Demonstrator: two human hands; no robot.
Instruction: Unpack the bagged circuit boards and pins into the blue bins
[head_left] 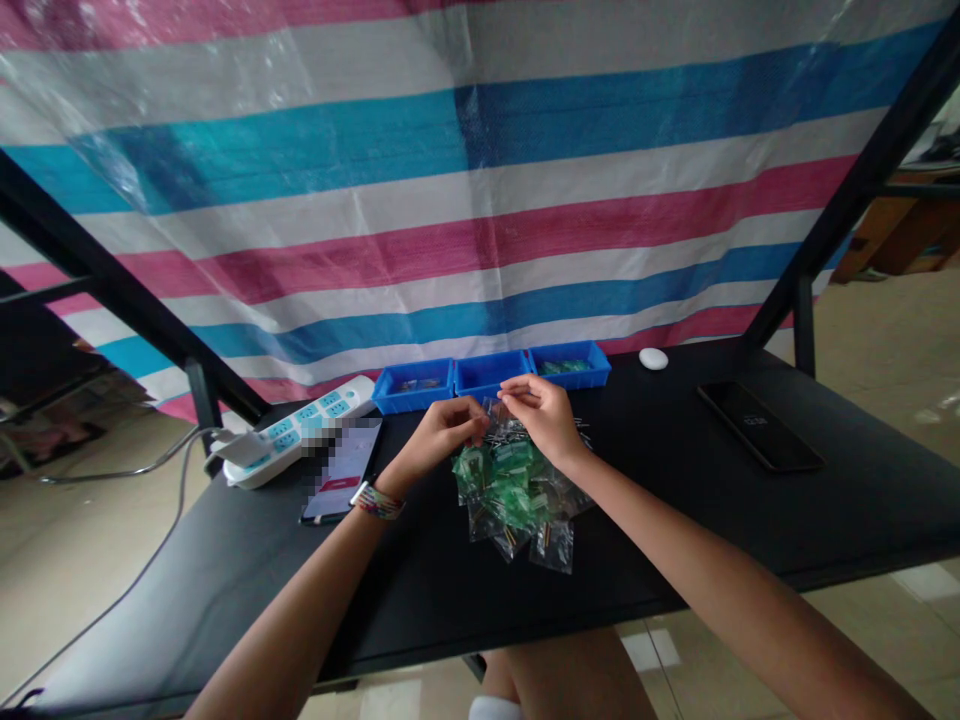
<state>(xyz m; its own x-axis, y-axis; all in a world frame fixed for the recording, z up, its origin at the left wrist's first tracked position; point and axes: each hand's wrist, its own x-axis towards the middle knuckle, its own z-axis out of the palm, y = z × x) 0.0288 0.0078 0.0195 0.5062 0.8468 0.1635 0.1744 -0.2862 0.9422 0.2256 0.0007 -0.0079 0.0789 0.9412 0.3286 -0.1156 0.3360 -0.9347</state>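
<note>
My left hand (448, 428) is closed in a pinch at the edge of a small clear plastic bag (495, 410), above the far side of a pile. Facing it, my right hand (546, 412) has its thumb and fingers pressed together beside the same bag; what lies between those fingertips is too small to make out. Under both hands spreads the pile of small plastic bags (517, 490), some green and some clear. A few clear bags at the near edge hold thin gold-coloured pieces (551, 537). Small silvery pieces show between my hands, partly hidden.
Behind the pile stand three blue bins: left (412, 400), middle (480, 376) and right (592, 377), the right one containing green bags. A power strip (300, 430) and a lit phone (345, 470) lie left. A white oval object (653, 358) and dark phone (761, 425) lie right.
</note>
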